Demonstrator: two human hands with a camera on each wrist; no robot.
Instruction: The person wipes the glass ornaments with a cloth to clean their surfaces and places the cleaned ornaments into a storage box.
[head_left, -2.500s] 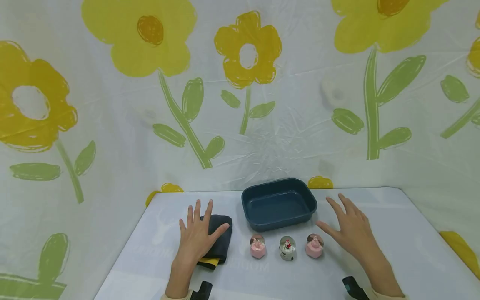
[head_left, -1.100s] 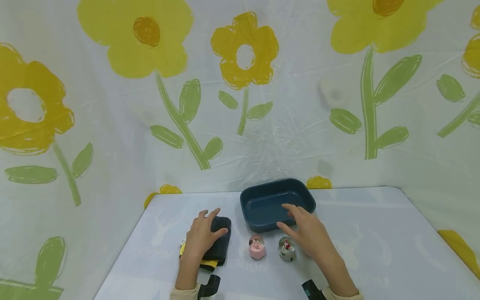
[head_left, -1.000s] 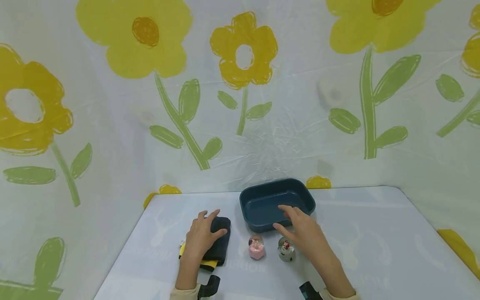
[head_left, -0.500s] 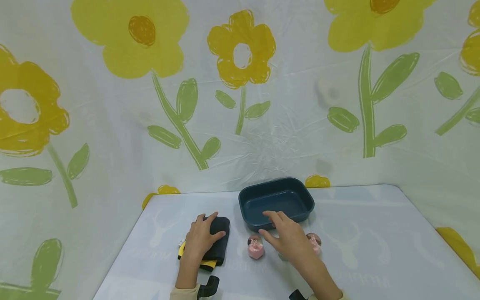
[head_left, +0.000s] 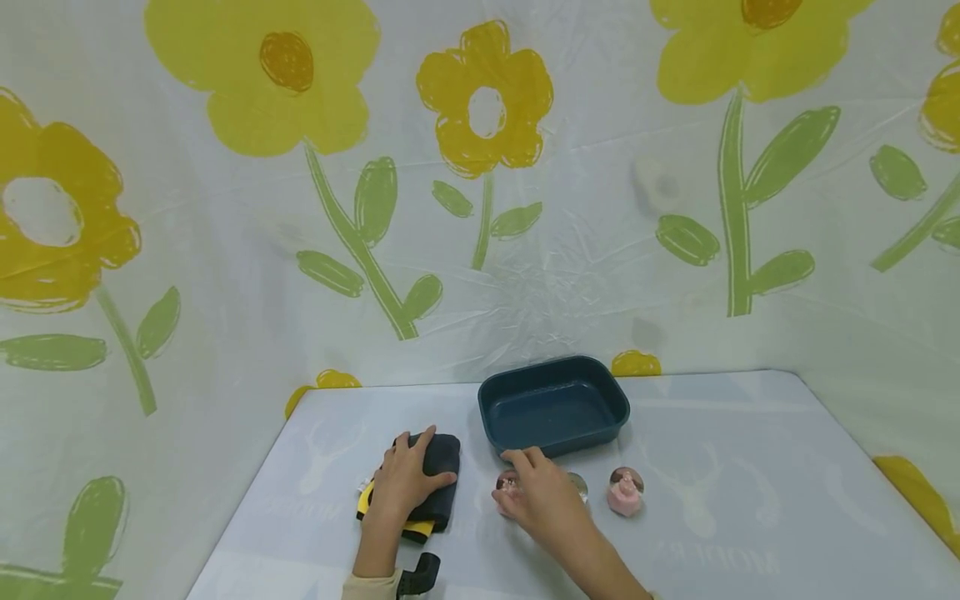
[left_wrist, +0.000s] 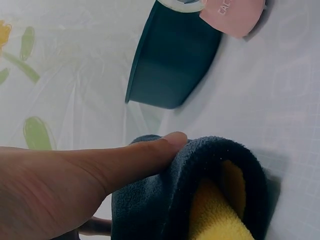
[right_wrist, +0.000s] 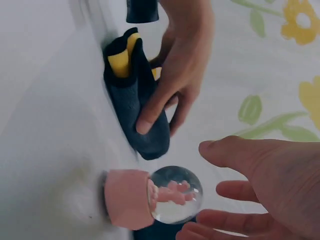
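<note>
My left hand (head_left: 401,482) rests on a folded dark towel (head_left: 442,500) with a yellow inner side. In the left wrist view the thumb lies against the towel's (left_wrist: 150,200) top fold; the other fingers are mostly hidden. My right hand (head_left: 553,502) is over the left pink snow globe (head_left: 507,481), partly covering it. The right wrist view shows that snow globe (right_wrist: 130,200) standing on the table, with the right hand's (right_wrist: 275,180) thumb and fingers spread apart close to its glass ball. A pale snow globe (head_left: 578,483) is mostly hidden behind the right hand.
Another pink snow globe (head_left: 626,492) stands to the right of the right hand. Behind the globes is a dark blue rectangular dish (head_left: 581,440). A flower-printed backdrop (head_left: 570,275) rises along the back and left of the white table (head_left: 720,467).
My right hand has moved left and down, past the right and middle snow globes, to the left one. My left hand has come down onto the towel and stayed there.
</note>
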